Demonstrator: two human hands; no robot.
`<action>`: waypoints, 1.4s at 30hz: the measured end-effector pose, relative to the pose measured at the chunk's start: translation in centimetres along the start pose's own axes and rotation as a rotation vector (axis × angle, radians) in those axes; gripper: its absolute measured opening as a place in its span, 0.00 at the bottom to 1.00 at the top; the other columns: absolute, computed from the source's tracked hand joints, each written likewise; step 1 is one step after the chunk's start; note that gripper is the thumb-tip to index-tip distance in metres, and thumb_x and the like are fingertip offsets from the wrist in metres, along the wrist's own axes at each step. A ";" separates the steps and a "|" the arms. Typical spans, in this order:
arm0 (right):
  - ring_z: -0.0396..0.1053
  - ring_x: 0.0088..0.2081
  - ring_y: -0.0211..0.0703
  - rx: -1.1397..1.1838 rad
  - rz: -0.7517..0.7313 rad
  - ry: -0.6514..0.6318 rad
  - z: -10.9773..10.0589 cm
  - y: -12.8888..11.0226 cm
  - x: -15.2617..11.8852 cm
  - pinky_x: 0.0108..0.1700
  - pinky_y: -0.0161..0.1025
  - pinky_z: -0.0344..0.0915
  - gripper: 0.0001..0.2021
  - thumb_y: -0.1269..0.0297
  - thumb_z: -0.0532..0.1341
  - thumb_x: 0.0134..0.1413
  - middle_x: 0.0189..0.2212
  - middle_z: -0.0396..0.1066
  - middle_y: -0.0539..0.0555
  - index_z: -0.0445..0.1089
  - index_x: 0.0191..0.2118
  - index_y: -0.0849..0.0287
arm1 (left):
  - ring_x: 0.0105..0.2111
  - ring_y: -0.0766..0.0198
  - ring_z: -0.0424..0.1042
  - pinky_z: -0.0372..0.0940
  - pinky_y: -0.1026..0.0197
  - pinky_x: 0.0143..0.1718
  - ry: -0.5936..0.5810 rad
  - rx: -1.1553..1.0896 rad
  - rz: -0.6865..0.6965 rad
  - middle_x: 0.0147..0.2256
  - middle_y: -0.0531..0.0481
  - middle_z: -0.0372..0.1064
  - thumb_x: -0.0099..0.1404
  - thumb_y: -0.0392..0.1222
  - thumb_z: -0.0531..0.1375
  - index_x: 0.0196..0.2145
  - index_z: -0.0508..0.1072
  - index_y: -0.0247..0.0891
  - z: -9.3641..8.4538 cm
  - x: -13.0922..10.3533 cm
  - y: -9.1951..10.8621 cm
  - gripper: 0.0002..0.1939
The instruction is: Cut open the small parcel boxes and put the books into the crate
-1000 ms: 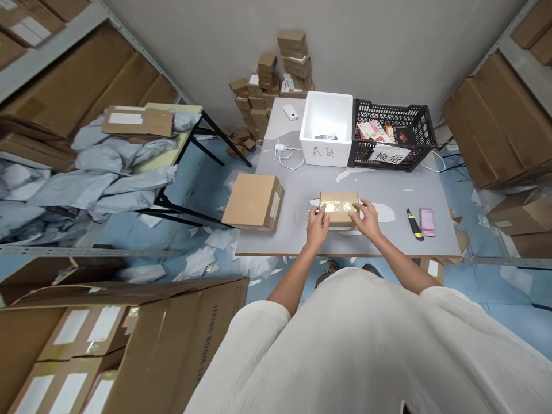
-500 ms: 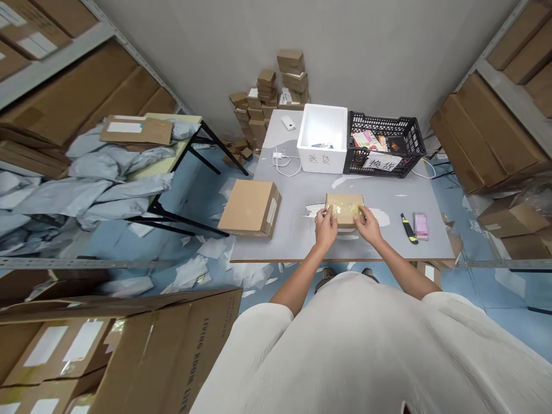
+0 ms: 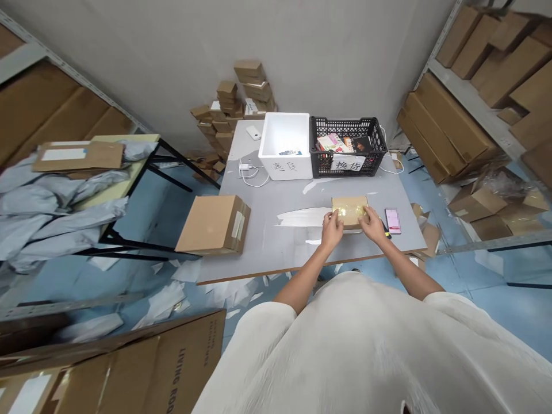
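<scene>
A small brown cardboard box (image 3: 350, 210) with shiny tape on its top is near the front edge of the grey table (image 3: 276, 253). My left hand (image 3: 332, 229) grips its left end, thumb and fingers on the taped top. At the right end, my right hand (image 3: 372, 224) holds the box the same way. Just beyond my right hand lies a utility knife (image 3: 387, 232), mostly covered by that hand. A phone with a pink screen (image 3: 393, 221) rests to its right.
A larger carton (image 3: 213, 225) stands on the table's left. Behind are a white foam bin (image 3: 285, 167) and a black crate (image 3: 348, 164) holding packets. A side table (image 3: 140, 167) carries grey parcels. Shelves with cartons flank both sides; paper scraps litter the floor.
The view has turned to the right, so the table and bins appear farther left. Both hands still hold the small box, which has shifted right along the table, closer to the knife and phone.
</scene>
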State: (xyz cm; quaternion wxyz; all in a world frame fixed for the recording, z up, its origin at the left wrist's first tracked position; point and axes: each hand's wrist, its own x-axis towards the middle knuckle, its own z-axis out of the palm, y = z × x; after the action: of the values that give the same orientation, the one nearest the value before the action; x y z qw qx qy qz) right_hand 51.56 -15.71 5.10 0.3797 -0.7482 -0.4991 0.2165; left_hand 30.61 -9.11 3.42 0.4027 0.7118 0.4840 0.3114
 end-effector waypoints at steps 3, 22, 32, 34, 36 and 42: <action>0.58 0.76 0.62 0.016 0.006 -0.038 -1.3 1.4 0.4 0.79 0.63 0.54 0.36 0.41 0.63 0.63 0.75 0.64 0.59 0.69 0.72 0.52 | 0.71 0.42 0.60 0.61 0.39 0.70 0.012 0.181 0.053 0.69 0.34 0.59 0.75 0.39 0.57 0.69 0.69 0.42 1.3 -0.1 1.9 0.27; 0.61 0.75 0.59 0.199 -0.054 -0.193 3.9 2.3 0.9 0.74 0.58 0.62 0.32 0.36 0.56 0.71 0.73 0.65 0.63 0.76 0.66 0.53 | 0.63 0.36 0.69 0.66 0.41 0.63 0.043 0.591 0.070 0.64 0.31 0.70 0.76 0.53 0.60 0.70 0.68 0.37 -1.5 -0.3 5.3 0.31; 0.47 0.80 0.67 -0.014 0.099 -0.245 8.3 2.8 -0.9 0.75 0.67 0.56 0.32 0.43 0.57 0.70 0.79 0.54 0.61 0.70 0.72 0.50 | 0.63 0.40 0.72 0.68 0.43 0.62 0.109 0.392 -0.131 0.64 0.30 0.69 0.75 0.44 0.54 0.74 0.64 0.35 -8.6 -1.3 -3.6 0.32; 0.46 0.80 0.65 0.023 0.048 -0.254 9.7 1.8 -1.0 0.75 0.65 0.58 0.32 0.44 0.58 0.69 0.78 0.55 0.61 0.69 0.73 0.50 | 0.62 0.42 0.73 0.69 0.44 0.61 0.110 0.321 -0.215 0.64 0.31 0.70 0.76 0.43 0.53 0.74 0.63 0.37 -10.0 -1.7 -6.0 0.32; 0.48 0.80 0.65 0.016 -0.002 -0.247 11.1 0.8 -1.2 0.74 0.65 0.59 0.32 0.45 0.59 0.67 0.77 0.57 0.61 0.69 0.72 0.49 | 0.62 0.42 0.74 0.69 0.45 0.62 0.093 0.266 -0.300 0.62 0.32 0.73 0.76 0.43 0.53 0.74 0.63 0.37 -11.0 -2.2 -8.2 0.31; 0.63 0.70 0.68 -0.114 -0.092 -0.197 13.1 -1.2 -1.5 0.70 0.66 0.63 0.27 0.52 0.59 0.65 0.67 0.69 0.63 0.72 0.66 0.52 | 0.64 0.44 0.73 0.68 0.46 0.64 0.076 0.116 -0.321 0.62 0.36 0.75 0.78 0.50 0.55 0.72 0.65 0.41 -11.8 -3.7 -12.1 0.29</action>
State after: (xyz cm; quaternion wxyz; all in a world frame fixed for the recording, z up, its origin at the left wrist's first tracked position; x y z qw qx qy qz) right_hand 41.04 -12.23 -2.10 0.2952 -0.7201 -0.5792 0.2426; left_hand 14.28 -6.85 -1.68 0.3867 0.6352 0.6234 0.2415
